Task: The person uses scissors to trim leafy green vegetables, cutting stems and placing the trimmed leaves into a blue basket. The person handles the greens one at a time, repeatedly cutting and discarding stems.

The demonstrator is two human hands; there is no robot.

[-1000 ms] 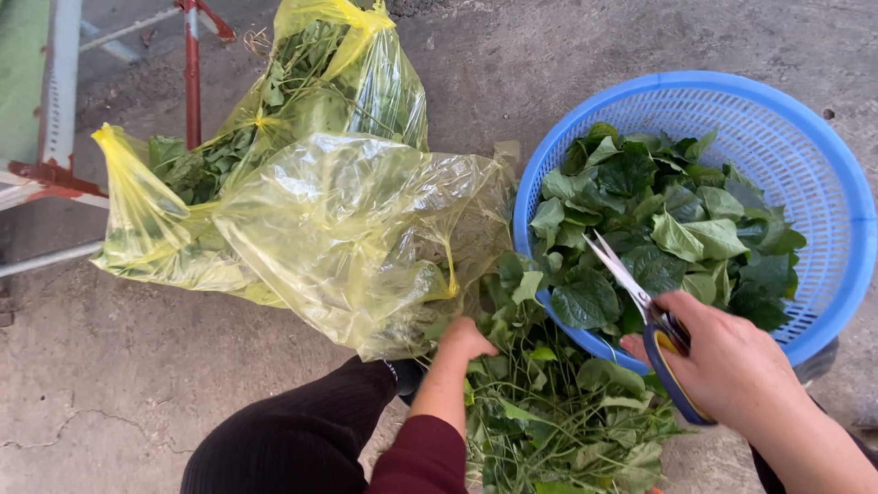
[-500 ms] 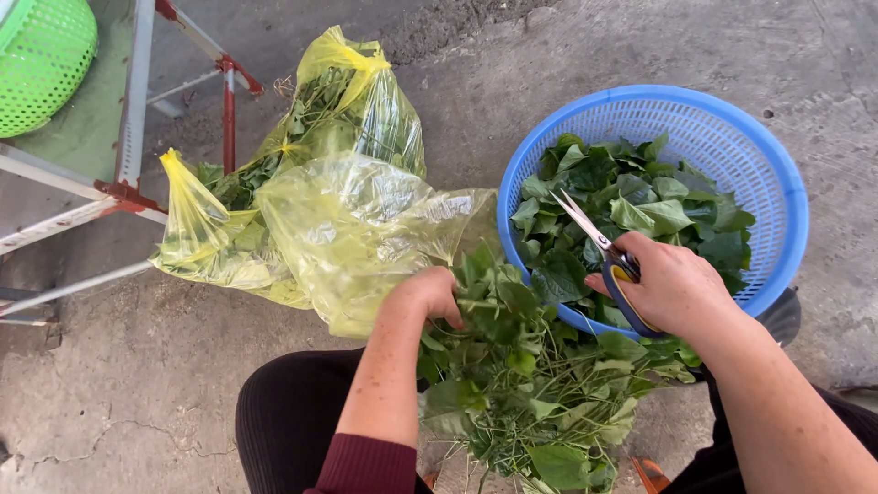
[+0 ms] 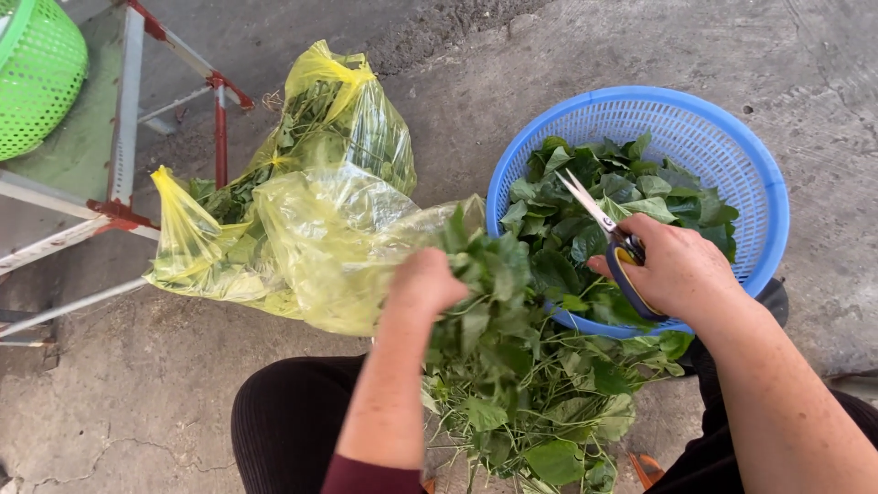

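Currently | left hand [image 3: 425, 282] clenched on leafy stem bunch [image 3: 512, 366] | right hand [image 3: 677, 270] grasping scissors [image 3: 608, 233], blades parted, over blue basket [image 3: 768, 183] | step: trimming greens | next: likely a stem brought between blades.

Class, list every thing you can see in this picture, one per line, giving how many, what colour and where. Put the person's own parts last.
Round blue plastic basket: one, blue, right, on the ground, holding cut leaves.
Cut green leaves: one heap, green, inside the blue basket.
Bunch of leafy green stems: one, green, centre bottom, gripped near its top.
Yellow see-through plastic bags of greens: at least two, yellow, centre left on the ground.
Scissors with blue handles: one pair, silver blades, over the basket.
Green plastic basket: one, green, top left corner.
Metal frame with red joints: one, grey and red, left.
Concrete ground: grey, all around.
Left hand: closed on the bunch.
Right hand: holds the scissors.
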